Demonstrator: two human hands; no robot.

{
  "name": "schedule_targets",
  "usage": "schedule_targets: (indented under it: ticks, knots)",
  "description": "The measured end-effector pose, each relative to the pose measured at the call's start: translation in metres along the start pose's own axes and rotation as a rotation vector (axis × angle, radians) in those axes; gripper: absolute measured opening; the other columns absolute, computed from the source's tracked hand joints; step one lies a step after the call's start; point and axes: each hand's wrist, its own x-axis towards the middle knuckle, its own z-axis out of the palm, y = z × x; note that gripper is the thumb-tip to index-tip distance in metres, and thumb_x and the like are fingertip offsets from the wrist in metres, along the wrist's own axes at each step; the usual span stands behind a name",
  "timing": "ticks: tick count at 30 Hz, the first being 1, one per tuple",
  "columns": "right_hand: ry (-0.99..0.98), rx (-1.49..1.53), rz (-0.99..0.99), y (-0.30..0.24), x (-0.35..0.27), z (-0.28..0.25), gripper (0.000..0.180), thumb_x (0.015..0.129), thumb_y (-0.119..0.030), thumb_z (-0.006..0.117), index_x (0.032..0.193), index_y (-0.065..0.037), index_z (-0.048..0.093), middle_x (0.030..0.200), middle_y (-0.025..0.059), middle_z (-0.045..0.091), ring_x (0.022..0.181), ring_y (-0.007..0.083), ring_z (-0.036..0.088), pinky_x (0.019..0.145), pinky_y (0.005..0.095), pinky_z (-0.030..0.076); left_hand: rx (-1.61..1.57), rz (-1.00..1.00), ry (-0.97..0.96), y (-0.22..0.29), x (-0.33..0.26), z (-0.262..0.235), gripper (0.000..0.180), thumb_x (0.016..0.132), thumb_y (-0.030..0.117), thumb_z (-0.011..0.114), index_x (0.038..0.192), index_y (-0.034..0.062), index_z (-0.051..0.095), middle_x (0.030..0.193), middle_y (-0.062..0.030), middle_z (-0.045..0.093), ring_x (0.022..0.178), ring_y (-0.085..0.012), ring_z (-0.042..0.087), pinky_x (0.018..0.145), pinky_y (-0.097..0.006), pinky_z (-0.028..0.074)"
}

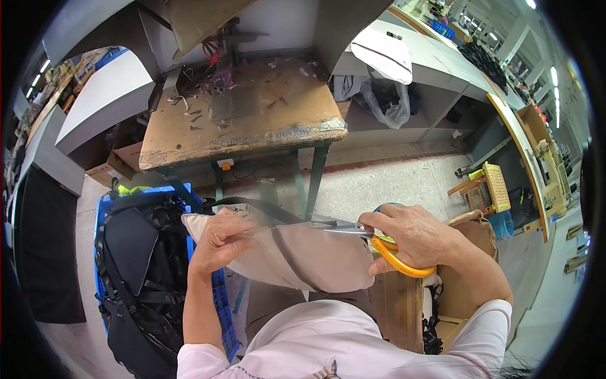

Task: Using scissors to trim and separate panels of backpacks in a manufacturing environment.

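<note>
Across my lap lies a beige fabric piece (328, 259), with a dark strap (293, 259) running slantwise over it. My left hand (221, 240) is closed in a pinch on the piece's upper left edge. A black band (265, 207) arches just beyond its far edge. In my right hand (407, 237) is a pair of scissors (403, 268) with yellow-orange handles. Their blades point left along the fabric's far edge, close to the black band. Blur hides whether the blade tips touch anything.
At my left stands a blue crate (100, 221) piled with black bags (136, 252). An open cardboard box (459, 297) holding black pieces is at my right. Ahead is a worn, cardboard-topped table (246, 126) strewn with scraps. A small wooden stool (495, 188) stands farther right.
</note>
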Motion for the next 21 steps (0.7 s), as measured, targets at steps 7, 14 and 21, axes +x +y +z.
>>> schedule_targets:
  ticks: [7,14,21]
  knots:
    - [0.019,-0.038,-0.031,0.005,-0.002,0.002,0.051,0.075,-0.051,0.057,0.098,-0.006,0.050,0.065,0.0145,0.054,0.061,0.0310,0.056,0.054,0.0393,0.044,0.033,-0.008,0.011,0.005,-0.001,0.004,0.025,0.061,0.011,0.068,0.084,0.0021,0.064,0.065,-0.0078,0.058,0.060,-0.0208,0.050,0.068,-0.028,0.033]
    - [-0.012,-0.085,-0.008,0.000,-0.007,-0.003,0.050,0.072,-0.048,0.062,0.098,-0.008,0.049,0.068,0.0116,0.055,0.061,0.0293,0.057,0.054,0.0386,0.045,0.045,-0.010,0.024,0.005,-0.004,0.004,0.024,0.060,0.010,0.068,0.082,0.0030,0.064,0.061,-0.0062,0.056,0.057,-0.0193,0.049,0.068,-0.028,0.033]
    - [-0.020,-0.053,-0.068,-0.001,-0.001,0.000,0.047,0.076,-0.047,0.058,0.098,-0.007,0.050,0.067,0.0132,0.055,0.058,0.0296,0.056,0.053,0.0382,0.045,0.070,-0.031,-0.013,0.006,-0.003,0.011,0.022,0.059,0.006,0.067,0.080,0.0039,0.065,0.057,-0.0051,0.054,0.055,-0.0176,0.049,0.067,-0.028,0.033]
